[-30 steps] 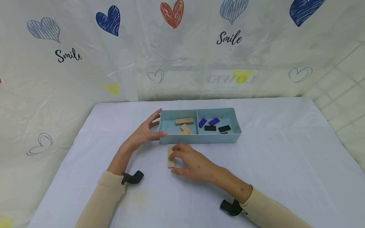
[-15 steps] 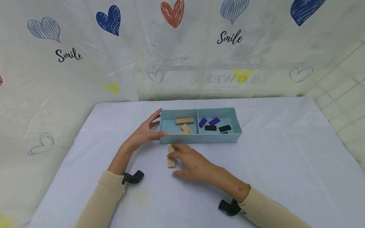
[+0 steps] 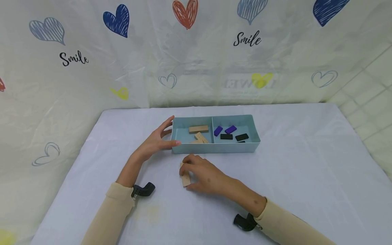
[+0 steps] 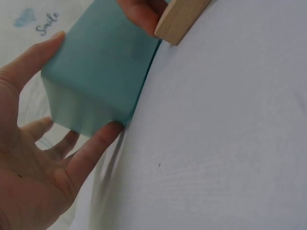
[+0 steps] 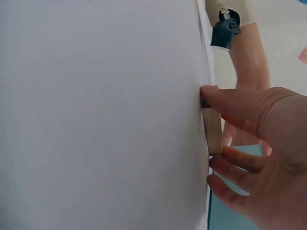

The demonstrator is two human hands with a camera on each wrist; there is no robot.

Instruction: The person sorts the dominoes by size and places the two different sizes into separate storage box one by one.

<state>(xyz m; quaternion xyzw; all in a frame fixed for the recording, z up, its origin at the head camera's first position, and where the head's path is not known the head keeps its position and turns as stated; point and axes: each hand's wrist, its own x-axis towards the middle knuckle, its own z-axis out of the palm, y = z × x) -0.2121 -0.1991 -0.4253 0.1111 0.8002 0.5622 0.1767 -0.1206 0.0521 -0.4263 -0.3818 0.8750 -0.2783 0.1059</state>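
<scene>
A light blue two-part box (image 3: 215, 148) stands at the back of the table. My left hand (image 3: 152, 145) holds its left end, thumb on the front corner and fingers spread along the end wall; the left wrist view shows the fingertips on the box's corners. In front of the box, my right hand (image 3: 211, 176) pinches a plain wooden block (image 3: 186, 180) lengthwise, the thumb at its near end and fingers at the far end. The block lies low over the white cloth, its middle partly covered by the fingers. In the right wrist view the wooden block (image 5: 214, 130) shows between thumb and fingers.
Several wooden blocks (image 3: 198, 129) lie in the box's left compartment. Purple blocks (image 3: 230, 129) and black blocks (image 3: 226, 136) lie in the right one, past a thin divider (image 3: 212, 129). A white cloth (image 3: 306, 163) covers the table, and a printed curtain (image 3: 208, 51) hangs behind.
The right fingers loosened from the wooden block, then closed on it again. The block has shifted slightly toward the person and turned a little. The left hand and the box have stayed put.
</scene>
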